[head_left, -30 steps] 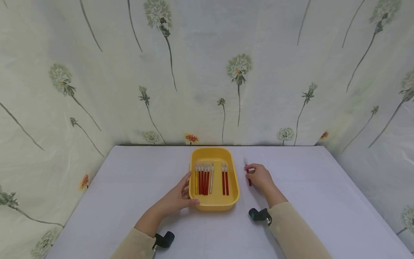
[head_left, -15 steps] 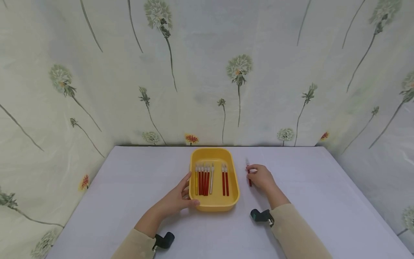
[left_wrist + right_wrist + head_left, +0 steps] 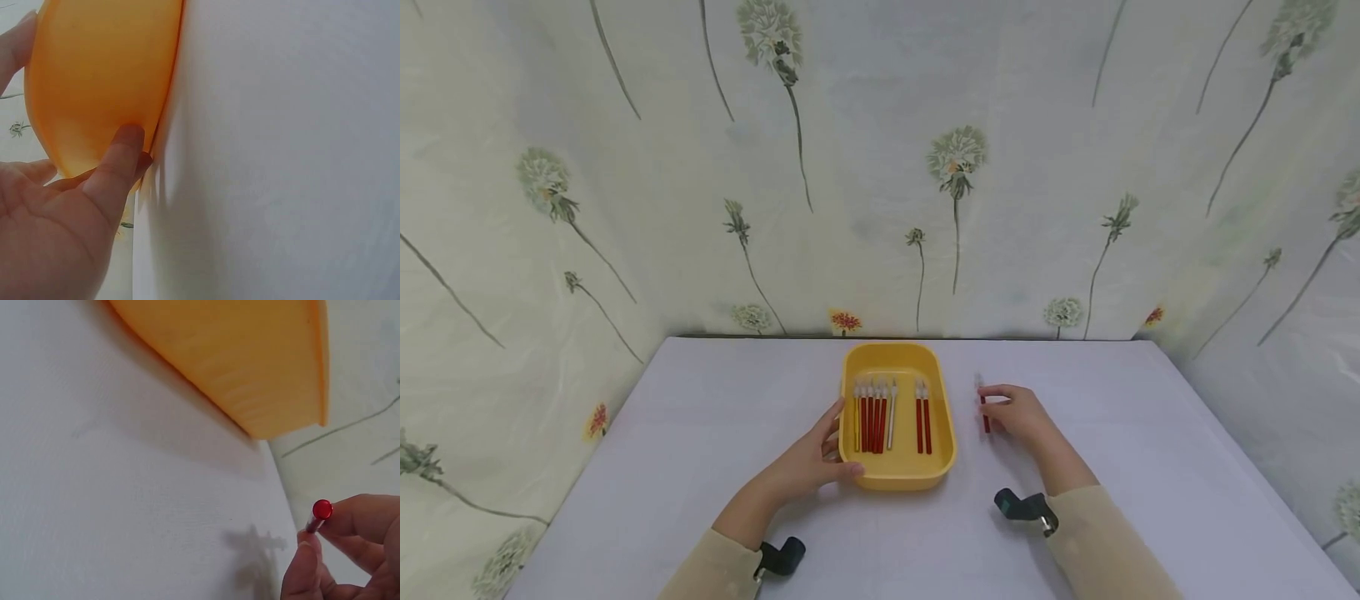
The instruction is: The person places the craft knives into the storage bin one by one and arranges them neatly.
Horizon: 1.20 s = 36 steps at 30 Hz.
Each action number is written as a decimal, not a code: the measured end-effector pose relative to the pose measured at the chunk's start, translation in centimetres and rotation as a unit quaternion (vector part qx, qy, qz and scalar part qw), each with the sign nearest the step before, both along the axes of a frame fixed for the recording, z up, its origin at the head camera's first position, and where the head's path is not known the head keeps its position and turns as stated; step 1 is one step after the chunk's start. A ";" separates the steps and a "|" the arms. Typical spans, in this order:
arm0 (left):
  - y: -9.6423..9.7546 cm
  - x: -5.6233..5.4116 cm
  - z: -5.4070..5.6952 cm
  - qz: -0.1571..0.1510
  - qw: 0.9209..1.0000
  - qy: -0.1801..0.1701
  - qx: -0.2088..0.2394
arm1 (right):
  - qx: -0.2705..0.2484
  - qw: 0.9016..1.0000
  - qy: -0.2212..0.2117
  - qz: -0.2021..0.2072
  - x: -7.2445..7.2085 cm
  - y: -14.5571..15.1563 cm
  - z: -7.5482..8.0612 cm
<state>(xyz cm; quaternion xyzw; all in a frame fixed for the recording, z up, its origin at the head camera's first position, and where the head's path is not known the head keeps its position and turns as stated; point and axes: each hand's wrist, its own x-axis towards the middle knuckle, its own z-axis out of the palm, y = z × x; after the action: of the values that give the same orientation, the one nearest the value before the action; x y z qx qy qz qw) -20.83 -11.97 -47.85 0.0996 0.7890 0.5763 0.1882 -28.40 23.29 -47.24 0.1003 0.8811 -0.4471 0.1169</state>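
Note:
In the head view my left hand [image 3: 805, 457] holds the near left corner of a yellow tray [image 3: 897, 473], its thumb at the near rim and its fingers along the left side. The left wrist view shows fingertips against the tray's outer wall [image 3: 106, 75]. To the right of the tray, my right hand [image 3: 1013, 413] pinches a slim red pen-like tool [image 3: 986, 423] with a pale, clear-looking tip that points away from me. Its shiny round red end [image 3: 322, 509] faces the right wrist camera. Fingers partly hide the tool's middle.
Inside the tray lie several similar red tools [image 3: 873, 425] in a row, with a yellow one [image 3: 856, 425] and a silvery one [image 3: 891, 421]. Two red ones [image 3: 923, 427] lie apart on the right. A white-covered table [image 3: 737, 392] meets a flower-print curtain [image 3: 865, 167] behind.
My right hand has shifted a little to the right, away from the tray, with the red tool still pinched. The left hand and the tray stay in place.

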 end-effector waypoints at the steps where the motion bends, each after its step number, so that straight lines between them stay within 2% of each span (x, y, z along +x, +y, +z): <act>1: 0.0 0.0 0.0 -0.001 1.000 0.001 0.000 | -0.005 1.000 -0.002 -0.002 0.1 0.0 0.2; 10: 0.0 -0.1 0.0 -0.003 1.000 0.002 0.004 | -0.068 0.998 0.006 -0.008 1.4 -0.5 2.5; 22: 0.0 0.0 0.1 0.001 1.000 0.001 0.002 | -0.100 0.995 0.005 -0.006 2.3 -1.3 4.1; 30: 0.0 0.0 0.1 0.004 1.000 0.003 -0.008 | -0.122 0.992 0.027 0.006 3.2 -2.5 5.5; 36: 0.1 0.0 0.1 0.004 1.000 0.002 -0.009 | -0.133 0.990 0.044 0.010 3.6 -3.5 5.8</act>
<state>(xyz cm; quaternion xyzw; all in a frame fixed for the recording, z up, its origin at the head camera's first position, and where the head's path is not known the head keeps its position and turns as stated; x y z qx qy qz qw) -20.81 -11.89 -47.74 0.0963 0.7949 0.5697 0.1853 -24.80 19.74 -41.39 0.0554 0.8193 -0.5627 0.0945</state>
